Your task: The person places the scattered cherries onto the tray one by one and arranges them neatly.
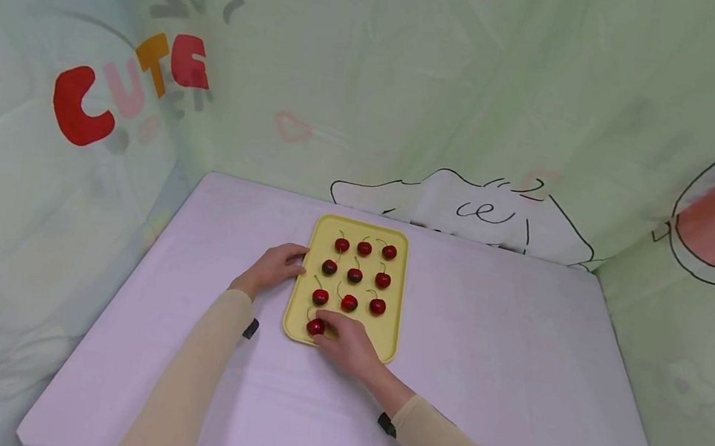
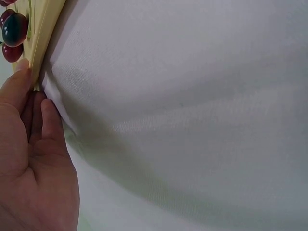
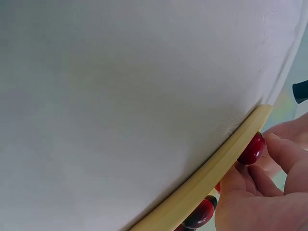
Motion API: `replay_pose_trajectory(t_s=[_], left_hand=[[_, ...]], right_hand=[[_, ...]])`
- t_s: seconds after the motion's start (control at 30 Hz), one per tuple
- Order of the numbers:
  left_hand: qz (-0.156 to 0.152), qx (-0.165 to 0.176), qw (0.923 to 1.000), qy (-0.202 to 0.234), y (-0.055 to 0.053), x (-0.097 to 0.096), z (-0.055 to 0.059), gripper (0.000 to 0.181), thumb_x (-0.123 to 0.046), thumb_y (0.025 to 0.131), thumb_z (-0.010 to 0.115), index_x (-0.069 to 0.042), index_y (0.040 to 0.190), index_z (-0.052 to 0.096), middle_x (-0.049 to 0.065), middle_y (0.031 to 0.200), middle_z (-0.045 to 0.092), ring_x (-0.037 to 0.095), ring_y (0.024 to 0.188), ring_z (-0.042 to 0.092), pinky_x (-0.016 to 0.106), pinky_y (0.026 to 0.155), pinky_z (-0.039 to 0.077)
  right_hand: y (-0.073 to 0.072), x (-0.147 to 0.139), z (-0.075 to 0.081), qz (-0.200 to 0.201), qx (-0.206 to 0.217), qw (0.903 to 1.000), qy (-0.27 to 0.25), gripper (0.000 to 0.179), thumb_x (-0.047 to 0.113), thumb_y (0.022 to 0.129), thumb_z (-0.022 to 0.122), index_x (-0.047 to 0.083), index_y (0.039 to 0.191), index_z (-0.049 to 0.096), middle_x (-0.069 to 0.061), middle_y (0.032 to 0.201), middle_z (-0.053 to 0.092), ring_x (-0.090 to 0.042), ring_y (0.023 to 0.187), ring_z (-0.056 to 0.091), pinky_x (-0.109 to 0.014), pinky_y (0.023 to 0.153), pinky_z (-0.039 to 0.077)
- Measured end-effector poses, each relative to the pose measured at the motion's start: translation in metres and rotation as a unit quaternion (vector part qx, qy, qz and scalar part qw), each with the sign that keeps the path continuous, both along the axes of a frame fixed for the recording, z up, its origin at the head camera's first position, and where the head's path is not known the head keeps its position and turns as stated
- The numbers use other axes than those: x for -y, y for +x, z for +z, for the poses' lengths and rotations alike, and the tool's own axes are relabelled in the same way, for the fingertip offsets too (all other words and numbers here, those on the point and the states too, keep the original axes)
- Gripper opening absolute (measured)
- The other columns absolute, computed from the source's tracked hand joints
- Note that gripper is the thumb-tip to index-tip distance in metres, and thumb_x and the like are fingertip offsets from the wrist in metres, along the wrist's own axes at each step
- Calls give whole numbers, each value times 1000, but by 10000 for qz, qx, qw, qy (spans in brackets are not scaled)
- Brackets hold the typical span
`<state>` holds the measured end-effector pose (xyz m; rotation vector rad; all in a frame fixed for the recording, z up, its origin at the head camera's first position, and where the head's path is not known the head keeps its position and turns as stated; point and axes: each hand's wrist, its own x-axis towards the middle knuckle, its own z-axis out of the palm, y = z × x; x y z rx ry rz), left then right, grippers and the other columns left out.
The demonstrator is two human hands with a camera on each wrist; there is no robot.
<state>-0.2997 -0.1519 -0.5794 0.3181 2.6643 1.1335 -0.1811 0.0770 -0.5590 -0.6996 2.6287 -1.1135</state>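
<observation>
A yellow tray (image 1: 387, 334) bears several dark red cherries with thin stems, set in rows of three. My left hand (image 1: 275, 266) holds the tray's left edge; the left wrist view shows the thumb (image 2: 18, 83) on the rim and the other fingers curled against the side. Near the tray's front left corner my right hand (image 1: 348, 342) pinches a cherry (image 1: 315, 327) between thumb and fingers. In the right wrist view that cherry (image 3: 252, 148) sits just inside the tray's rim (image 3: 211, 171). Whether it touches the tray's floor I cannot tell.
The tray lies on a table with a pale lilac cloth (image 1: 488, 358). Pale green printed curtains (image 1: 374, 91) stand behind the table and at its sides. A dark band piece (image 1: 387, 424) shows at the right wrist.
</observation>
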Motion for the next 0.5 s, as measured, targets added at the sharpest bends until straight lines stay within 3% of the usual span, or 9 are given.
replay_pose_trajectory(t_s=[0.23, 0.4, 0.5], left_hand=[[-34, 15, 10000, 86, 0, -1, 1, 50, -19, 96, 63, -5, 142, 49, 12, 145, 49, 27, 137, 40, 39, 115, 32], [199, -20, 9995, 225, 3, -1, -1, 45, -19, 99, 59, -4, 141, 51, 13, 143, 50, 28, 135, 43, 40, 114, 34], [556, -320, 9973, 348, 7, 1, -3, 39, -22, 102, 52, -3, 137, 55, 13, 139, 54, 28, 131, 47, 41, 112, 37]], right_hand=[[5, -19, 4, -400, 196, 9988, -216, 40, 17, 93, 68, 3, 130, 62, -9, 126, 65, -26, 118, 60, -42, 97, 51], [-4, -45, 11, -1399, 397, 9878, -548, 36, 19, 97, 62, 7, 130, 63, -10, 128, 64, -25, 117, 61, -39, 95, 53], [-18, -70, 18, -2005, 421, 9764, -690, 36, 19, 100, 57, 6, 133, 60, -14, 131, 61, -27, 119, 59, -40, 97, 51]])
